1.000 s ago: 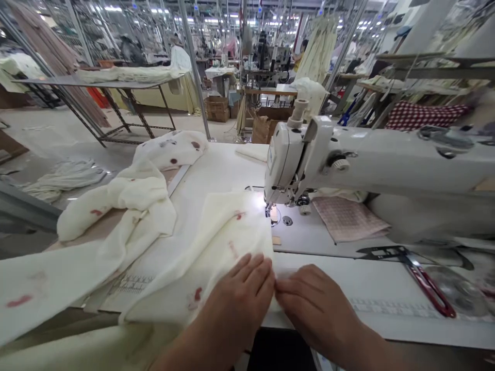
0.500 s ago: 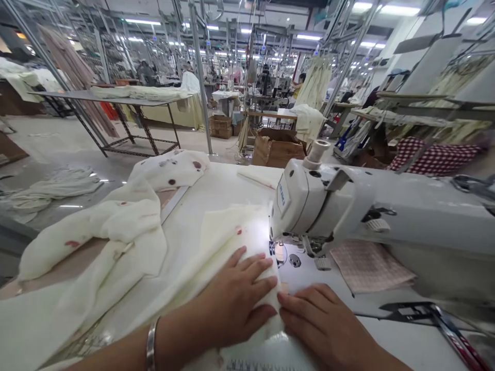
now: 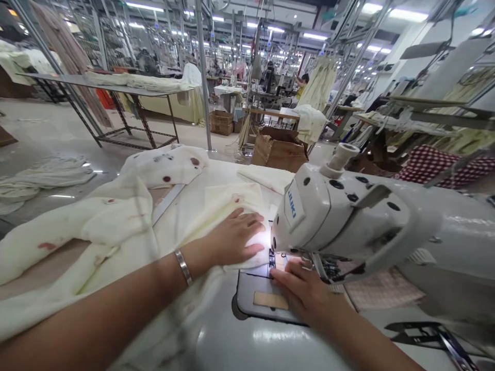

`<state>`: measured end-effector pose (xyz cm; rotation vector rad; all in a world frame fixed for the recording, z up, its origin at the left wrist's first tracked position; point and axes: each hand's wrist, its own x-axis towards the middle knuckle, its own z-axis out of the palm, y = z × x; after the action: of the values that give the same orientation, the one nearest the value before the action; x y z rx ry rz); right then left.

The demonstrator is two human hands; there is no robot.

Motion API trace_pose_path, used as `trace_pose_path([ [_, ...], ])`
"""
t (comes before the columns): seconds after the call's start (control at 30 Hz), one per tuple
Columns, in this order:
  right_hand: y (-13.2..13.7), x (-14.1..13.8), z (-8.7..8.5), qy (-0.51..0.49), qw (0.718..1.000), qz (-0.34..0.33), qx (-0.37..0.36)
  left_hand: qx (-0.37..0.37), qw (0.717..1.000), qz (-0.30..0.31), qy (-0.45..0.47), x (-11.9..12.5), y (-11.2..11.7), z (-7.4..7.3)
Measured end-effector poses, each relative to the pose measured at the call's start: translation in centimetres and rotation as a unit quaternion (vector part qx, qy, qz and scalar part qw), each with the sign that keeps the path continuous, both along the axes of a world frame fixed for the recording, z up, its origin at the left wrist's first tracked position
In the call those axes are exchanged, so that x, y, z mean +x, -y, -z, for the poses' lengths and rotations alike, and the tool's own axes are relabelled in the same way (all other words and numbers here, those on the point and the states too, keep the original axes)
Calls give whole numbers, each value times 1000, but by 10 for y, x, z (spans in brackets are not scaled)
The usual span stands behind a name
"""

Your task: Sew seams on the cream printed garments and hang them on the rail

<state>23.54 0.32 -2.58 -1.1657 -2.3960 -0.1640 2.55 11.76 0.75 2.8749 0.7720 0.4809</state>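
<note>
Left hand point(image 3: 234, 238), grip spread, lay flat on cream fabric point(image 3: 228, 206); right hand point(image 3: 303, 293), grip also spread, sat beside presser foot point(image 3: 271, 259) of Juki sewing machine point(image 3: 340, 216).

A sewing machine point(image 3: 348, 216) sits on the right of the tabletop point(image 3: 247, 350), with a heap of cloth point(image 3: 116, 216) on its left, reaching past the tabletop's left edge. Beyond the far edge stands a cardboard box point(image 3: 279, 152), and a long table point(image 3: 96, 80) stands farther left.

Bare left forearm point(image 3: 96, 314), slim silver bangle point(image 3: 183, 267) at its wrist, bare right forearm point(image 3: 363, 337)
</note>
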Motion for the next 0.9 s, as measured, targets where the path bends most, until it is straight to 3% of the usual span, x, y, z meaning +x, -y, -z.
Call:
trace_pose_path([
  [0.1,7,-9,-16,-4,1000,15,0,2,1000,-20,-10,3,0,0],
  [0.17,18,-18,-31,-10,1000,7,-3,8,997,-68,-28,2,24,3],
  [0.27,44,-33,-47,-25,999,-27,-1,66,988,-127,-66,-5,103,13],
  [0.33,64,-40,-45,-21,998,-54,16,128,982,-128,-61,-11,164,20],
  [0.4,83,-44,-36,-4,996,-79,27,130,981,-128,-61,-14,202,19],
  [0.47,98,-44,-25,2,996,-90,27,88,986,-130,-53,-13,201,12],
  [0.57,113,-38,-16,0,995,-104,2,45,985,-159,-43,-9,147,-1],
  [0.67,116,-32,-24,-47,991,-117,-39,73,991,-112,-20,-4,106,-12],
  [0.73,110,-32,-38,-97,993,-26,-67,96,994,-36,39,-1,112,-27],
  [0.8,100,-36,-58,-142,986,37,-81,133,983,41,122,-4,138,-53],
  [0.9,84,-40,-91,-171,977,-32,-121,180,966,83,164,-23,176,-103],
])
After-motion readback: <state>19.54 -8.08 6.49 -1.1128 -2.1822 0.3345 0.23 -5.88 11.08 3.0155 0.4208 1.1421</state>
